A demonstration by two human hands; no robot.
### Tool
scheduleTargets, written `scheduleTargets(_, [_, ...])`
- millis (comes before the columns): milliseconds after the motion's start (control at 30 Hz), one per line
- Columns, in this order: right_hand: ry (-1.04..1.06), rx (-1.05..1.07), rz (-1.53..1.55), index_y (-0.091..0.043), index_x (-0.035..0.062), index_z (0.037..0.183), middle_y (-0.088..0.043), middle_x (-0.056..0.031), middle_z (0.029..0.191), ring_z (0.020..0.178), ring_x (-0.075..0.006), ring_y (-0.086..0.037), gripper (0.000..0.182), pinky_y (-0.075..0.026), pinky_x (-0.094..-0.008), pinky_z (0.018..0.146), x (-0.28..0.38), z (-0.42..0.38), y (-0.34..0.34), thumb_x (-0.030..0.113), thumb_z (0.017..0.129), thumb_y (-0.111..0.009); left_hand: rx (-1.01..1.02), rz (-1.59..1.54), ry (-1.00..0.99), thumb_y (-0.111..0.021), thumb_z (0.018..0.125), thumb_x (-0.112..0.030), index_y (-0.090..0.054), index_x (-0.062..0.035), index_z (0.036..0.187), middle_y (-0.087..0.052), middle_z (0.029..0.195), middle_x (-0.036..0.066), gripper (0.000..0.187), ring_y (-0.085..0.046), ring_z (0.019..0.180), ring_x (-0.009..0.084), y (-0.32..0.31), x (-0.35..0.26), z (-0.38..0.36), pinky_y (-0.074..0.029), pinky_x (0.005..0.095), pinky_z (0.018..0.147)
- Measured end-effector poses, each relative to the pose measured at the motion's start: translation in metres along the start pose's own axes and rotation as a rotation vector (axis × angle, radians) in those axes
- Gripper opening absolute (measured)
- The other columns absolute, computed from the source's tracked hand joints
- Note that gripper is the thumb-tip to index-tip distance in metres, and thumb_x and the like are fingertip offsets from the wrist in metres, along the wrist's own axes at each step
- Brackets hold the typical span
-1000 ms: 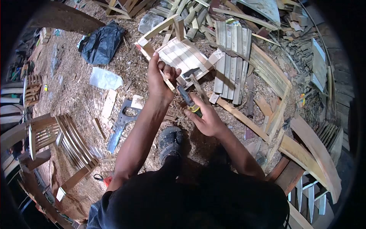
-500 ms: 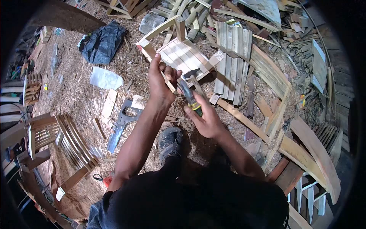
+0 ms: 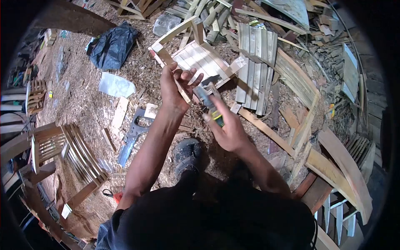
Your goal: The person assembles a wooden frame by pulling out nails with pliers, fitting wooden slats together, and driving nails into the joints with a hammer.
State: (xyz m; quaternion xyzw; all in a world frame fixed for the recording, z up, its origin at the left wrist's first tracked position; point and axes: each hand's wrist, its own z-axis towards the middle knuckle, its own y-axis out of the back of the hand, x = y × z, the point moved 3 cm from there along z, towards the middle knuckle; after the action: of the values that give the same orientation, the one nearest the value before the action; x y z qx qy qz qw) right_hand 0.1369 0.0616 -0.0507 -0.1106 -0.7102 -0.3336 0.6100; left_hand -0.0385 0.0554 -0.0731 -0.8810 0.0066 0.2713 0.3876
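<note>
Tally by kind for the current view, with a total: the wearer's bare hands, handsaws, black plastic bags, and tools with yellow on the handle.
Bare hands: 2 (left hand, right hand)
Handsaw: 1, on the ground
Black plastic bag: 1
Yellow-marked tool: 1, in the right hand
Total: 5

Right hand (image 3: 228,131) blurs; tool (image 3: 204,96) in it smears too, grip partly hidden by fingers. Left hand (image 3: 171,89) covers part of wooden strip (image 3: 183,94). Bottom edge cuts off dark clothing (image 3: 216,221).
</note>
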Motion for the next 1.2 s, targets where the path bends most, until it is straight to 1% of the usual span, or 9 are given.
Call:
scheduleTargets(67, [-0.208,-0.055,0.194,-0.038,-0.0059,0.134,-0.054,-0.0299,0.122,0.11,-0.0389,-0.057,0.05,-0.045,-0.0411,0.095,-0.002,-0.001,-0.001,0.023,0.096,-0.052,0.018,0.008,0.004,-0.048,0.088,-0.025,-0.046,-0.0135,0.067,-0.047,0.052,-0.001,0.024,-0.061,0.079,0.0204,0.0,0.001,0.0,-0.048,0.0496,0.094])
scheduleTargets(200, [0.228,-0.034,-0.06,-0.039,-0.0089,0.131,-0.057,-0.0285,0.113,0.104,-0.0346,-0.06,0.048,-0.046,-0.0412,0.091,0.013,0.001,-0.001,0.019,0.095,-0.053,0.019,0.008,-0.002,-0.048,0.088,-0.025,-0.046,-0.0125,0.068,-0.047,0.052,-0.001,0.024,-0.06,0.078,0.0207,0.0,-0.002,-0.001,-0.046,0.0509,0.096])
scheduleTargets(267, [-0.319,-0.063,0.292,-0.038,-0.0092,0.132,-0.056,-0.0299,0.117,0.11,-0.0352,-0.058,0.05,-0.044,-0.0415,0.094,0.012,0.001,0.006,0.02,0.095,-0.055,0.022,-0.001,0.003,-0.048,0.088,-0.025,-0.046,-0.0123,0.068,-0.047,0.051,0.0,0.024,-0.061,0.078,0.0207,-0.001,0.0,0.001,-0.046,0.051,0.097])
scheduleTargets(400, [0.072,0.039,0.119,-0.039,-0.0065,0.132,-0.059,-0.0245,0.109,0.1,-0.031,-0.06,0.051,-0.049,-0.0392,0.084,-0.001,-0.006,-0.016,0.027,0.096,-0.052,0.017,-0.017,0.017,-0.048,0.089,-0.024,-0.046,-0.0122,0.065,-0.048,0.051,0.0,0.026,-0.061,0.078,0.0207,-0.001,-0.002,-0.002,-0.046,0.0516,0.097])
scheduleTargets(733, [-0.335,-0.231,0.331,-0.033,-0.0021,0.135,-0.055,-0.0077,0.088,0.081,-0.0141,-0.054,0.051,-0.046,-0.031,0.073,-0.017,-0.011,-0.011,0.024,0.096,-0.053,0.006,-0.022,0.017,-0.047,0.088,-0.024,-0.043,-0.0133,0.06,-0.048,0.051,0.0,0.03,-0.061,0.078,0.02,-0.003,0.001,-0.001,-0.045,0.0514,0.098])
scheduleTargets(800, [0.322,-0.122,-0.226,-0.036,0.0004,0.133,-0.052,-0.0036,0.082,0.073,-0.0099,-0.051,0.048,-0.044,-0.0271,0.066,0.003,-0.007,-0.01,0.025,0.096,-0.054,0.012,-0.014,0.011,-0.048,0.088,-0.024,-0.043,-0.0129,0.06,-0.047,0.051,0.0,0.03,-0.061,0.078,0.02,-0.004,-0.002,0.001,-0.046,0.0509,0.098])
scheduleTargets(933, [-0.416,-0.084,0.299,-0.035,-0.0052,0.135,-0.058,-0.0273,0.113,0.106,-0.0366,-0.059,0.052,-0.046,-0.0418,0.089,-0.003,-0.008,-0.003,0.014,0.092,-0.056,0.017,-0.035,0.036,-0.047,0.088,-0.023,-0.043,-0.0122,0.06,-0.047,0.051,-0.001,0.03,-0.061,0.077,0.0196,-0.002,-0.001,0.001,-0.046,0.0507,0.097])
scheduleTargets(1067, [0.202,-0.03,-0.008,-0.04,-0.0056,0.13,-0.061,-0.0193,0.094,0.087,-0.0263,-0.063,0.046,-0.049,-0.0384,0.079,0.0,-0.007,-0.011,0.02,0.094,-0.054,0.032,-0.022,0.025,-0.048,0.088,-0.022,-0.044,-0.0124,0.06,-0.048,0.051,-0.001,0.029,-0.061,0.076,0.0196,-0.004,-0.004,-0.003,-0.045,0.0517,0.098])
scheduleTargets(1200, [-0.216,0.003,0.153,-0.035,-0.0069,0.136,-0.062,-0.0251,0.102,0.097,-0.0312,-0.063,0.055,-0.048,-0.0392,0.086,-0.006,-0.009,-0.011,0.025,0.095,-0.054,0.031,-0.025,0.02,-0.048,0.088,-0.021,-0.043,-0.0131,0.063,-0.047,0.051,-0.001,0.027,-0.061,0.076,0.0195,-0.002,-0.002,-0.003,-0.045,0.0515,0.098])
